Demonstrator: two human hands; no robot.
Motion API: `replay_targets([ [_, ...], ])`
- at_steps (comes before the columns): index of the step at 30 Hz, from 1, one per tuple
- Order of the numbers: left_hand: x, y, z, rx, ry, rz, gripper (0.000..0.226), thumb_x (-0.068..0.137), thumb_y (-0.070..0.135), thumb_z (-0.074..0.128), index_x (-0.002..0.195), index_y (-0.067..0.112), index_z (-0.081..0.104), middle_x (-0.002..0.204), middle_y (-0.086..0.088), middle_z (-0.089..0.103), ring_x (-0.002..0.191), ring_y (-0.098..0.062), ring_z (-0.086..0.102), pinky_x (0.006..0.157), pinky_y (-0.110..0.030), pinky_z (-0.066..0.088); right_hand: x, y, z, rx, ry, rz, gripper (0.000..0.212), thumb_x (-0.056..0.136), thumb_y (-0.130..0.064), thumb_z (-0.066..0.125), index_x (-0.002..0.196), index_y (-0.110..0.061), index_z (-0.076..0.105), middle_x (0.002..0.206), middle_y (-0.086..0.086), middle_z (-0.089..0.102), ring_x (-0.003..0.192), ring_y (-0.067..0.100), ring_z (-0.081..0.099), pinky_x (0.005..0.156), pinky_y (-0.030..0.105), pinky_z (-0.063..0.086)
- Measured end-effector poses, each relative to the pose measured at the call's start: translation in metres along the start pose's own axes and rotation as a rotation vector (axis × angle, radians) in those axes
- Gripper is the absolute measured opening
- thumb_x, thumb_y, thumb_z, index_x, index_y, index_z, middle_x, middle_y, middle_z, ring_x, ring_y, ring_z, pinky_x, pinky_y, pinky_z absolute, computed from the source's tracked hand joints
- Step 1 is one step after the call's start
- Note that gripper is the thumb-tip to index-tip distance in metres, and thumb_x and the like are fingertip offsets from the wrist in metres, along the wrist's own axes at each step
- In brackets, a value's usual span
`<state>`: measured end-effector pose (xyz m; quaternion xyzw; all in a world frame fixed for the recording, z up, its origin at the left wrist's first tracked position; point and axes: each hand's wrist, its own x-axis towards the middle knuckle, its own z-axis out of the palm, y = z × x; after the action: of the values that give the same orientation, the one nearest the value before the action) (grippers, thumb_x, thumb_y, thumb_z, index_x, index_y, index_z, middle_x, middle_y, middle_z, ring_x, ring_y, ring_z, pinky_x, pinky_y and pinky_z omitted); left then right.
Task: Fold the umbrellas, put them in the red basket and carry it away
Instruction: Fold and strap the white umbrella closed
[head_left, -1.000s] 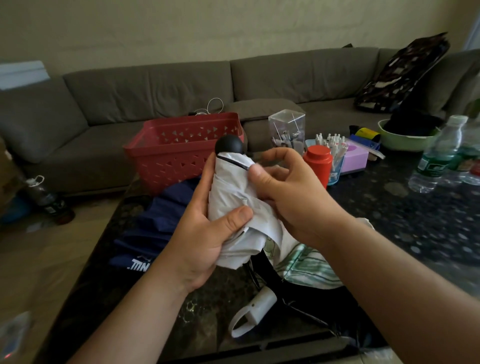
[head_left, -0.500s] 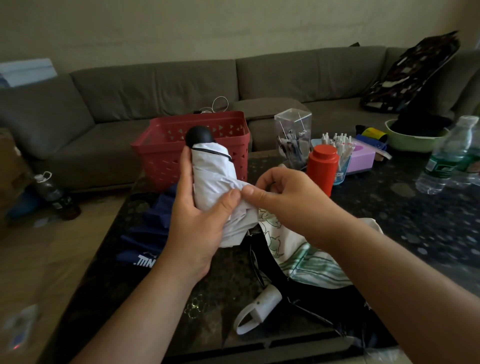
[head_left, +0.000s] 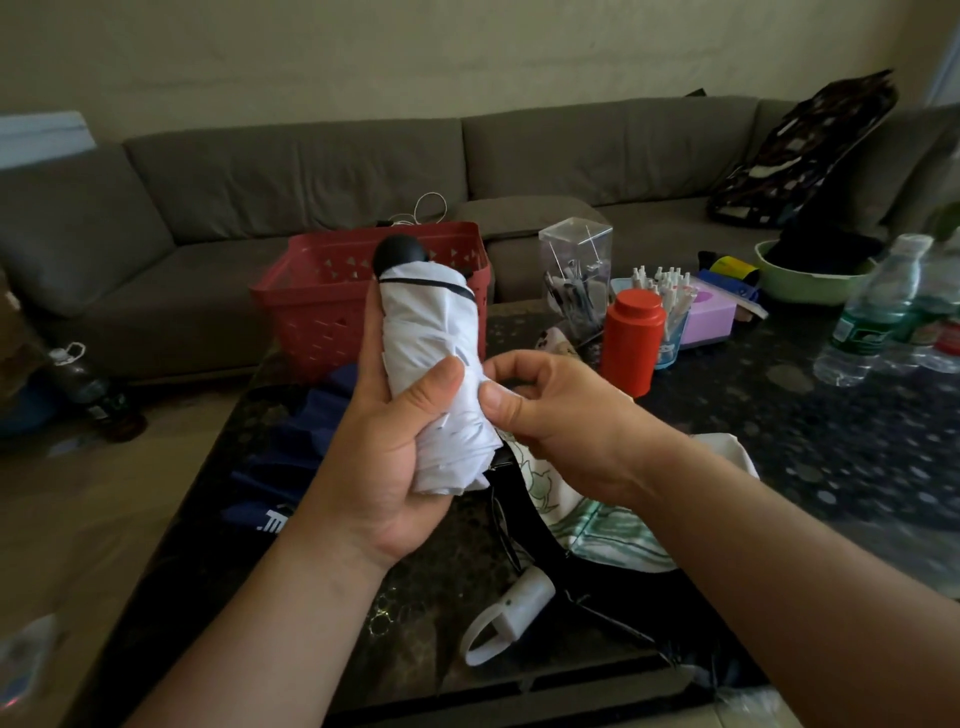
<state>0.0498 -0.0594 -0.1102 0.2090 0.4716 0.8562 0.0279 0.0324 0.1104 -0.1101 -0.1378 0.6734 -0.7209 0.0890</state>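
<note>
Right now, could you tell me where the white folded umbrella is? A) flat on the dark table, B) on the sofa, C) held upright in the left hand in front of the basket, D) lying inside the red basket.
C: the left hand grips the white umbrella upright in front of the red basket, while the right hand pinches its fabric.

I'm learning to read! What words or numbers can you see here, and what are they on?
Blue umbrella: white letters, partly hidden behind the left hand, not readable.
Water bottle: green label, too blurred to read.
Nothing else shows readable writing.
</note>
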Motion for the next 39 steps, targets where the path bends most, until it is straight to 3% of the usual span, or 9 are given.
replay_targets([
  [3,-0.002,0.0,0.001,-0.004,-0.017,-0.019,0.082,0.091,0.009,0.061,0.162,0.04,0.033,0.155,-0.006,0.056,0.138,-0.032,0.058,0.101,-0.047,0.055,0.002,0.004,-0.002,-0.047,0.004,-0.038,0.058,0.07,-0.039,0.088,0.112,-0.004,0.07,0.093,0.01,0.074,0.09,0.025,0.068,0.095,0.049,0.057],
  [6,-0.003,-0.002,0.002,-0.064,0.002,-0.056,0.085,0.086,0.016,0.071,0.162,0.036,0.035,0.155,-0.012,0.055,0.133,-0.034,0.061,0.098,-0.046,0.056,0.003,0.004,-0.001,-0.083,0.019,-0.075,0.059,0.072,-0.038,0.086,0.12,-0.01,0.066,0.084,0.007,0.07,0.083,0.025,0.065,0.085,0.042,0.057],
  [10,-0.004,-0.001,0.002,-0.12,0.032,-0.143,0.098,0.078,0.029,0.089,0.162,0.02,0.037,0.154,-0.017,0.053,0.134,-0.035,0.059,0.102,-0.045,0.054,0.001,0.0,0.003,-0.101,0.012,-0.092,0.064,0.07,-0.035,0.081,0.123,-0.006,0.058,0.059,-0.007,0.06,0.052,0.002,0.054,0.056,0.012,0.045],
  [13,-0.005,0.0,0.005,-0.083,0.076,-0.168,0.076,0.09,0.051,0.07,0.151,0.009,0.053,0.143,-0.024,0.061,0.132,-0.039,0.061,0.105,-0.047,0.055,-0.001,-0.003,0.004,-0.155,-0.022,-0.084,0.053,0.075,-0.037,0.08,0.113,-0.003,0.068,0.08,0.002,0.076,0.071,0.011,0.071,0.069,0.023,0.056],
  [17,-0.004,0.003,0.004,0.105,0.095,-0.162,0.071,0.097,0.06,0.049,0.155,0.02,0.049,0.151,-0.019,0.058,0.14,-0.033,0.057,0.115,-0.048,0.048,-0.007,-0.003,0.003,-0.36,-0.028,-0.05,0.04,0.085,-0.047,0.075,0.107,-0.014,0.079,0.101,0.003,0.08,0.101,0.019,0.076,0.093,0.037,0.06],
  [23,0.002,-0.005,-0.007,0.475,0.165,0.043,0.063,0.102,0.062,0.052,0.16,0.046,0.035,0.163,0.014,0.045,0.148,-0.008,0.045,0.125,-0.046,0.034,-0.011,-0.013,0.004,-0.483,0.143,-0.109,0.034,0.082,-0.046,0.084,0.085,-0.012,0.078,0.078,0.0,0.077,0.067,0.019,0.07,0.058,0.032,0.055],
  [27,-0.003,-0.011,-0.006,0.501,0.082,0.05,0.053,0.093,0.067,0.057,0.131,0.088,0.026,0.17,0.022,0.026,0.155,-0.004,0.032,0.127,-0.05,0.032,-0.013,-0.013,0.007,-0.546,0.19,-0.154,0.039,0.082,-0.044,0.086,0.074,-0.009,0.071,0.055,-0.01,0.057,0.045,-0.001,0.045,0.043,0.016,0.034],
  [35,-0.007,0.001,-0.007,0.474,-0.058,0.1,0.094,0.091,0.039,0.072,0.146,0.075,0.006,0.169,0.022,0.029,0.15,-0.005,0.042,0.122,-0.049,0.04,-0.015,-0.016,0.004,-0.407,0.12,-0.167,0.063,0.078,-0.048,0.084,0.075,0.009,0.058,0.056,0.0,0.044,0.051,0.008,0.037,0.046,0.023,0.031],
  [39,-0.007,0.004,-0.005,0.445,-0.013,0.083,0.093,0.085,0.036,0.075,0.14,0.078,0.014,0.155,0.029,0.049,0.142,-0.011,0.051,0.12,-0.052,0.037,-0.016,-0.023,-0.007,-0.356,0.033,-0.092,0.029,0.09,-0.039,0.078,0.085,-0.011,0.078,0.078,0.021,0.069,0.071,0.023,0.057,0.069,0.039,0.049],
])
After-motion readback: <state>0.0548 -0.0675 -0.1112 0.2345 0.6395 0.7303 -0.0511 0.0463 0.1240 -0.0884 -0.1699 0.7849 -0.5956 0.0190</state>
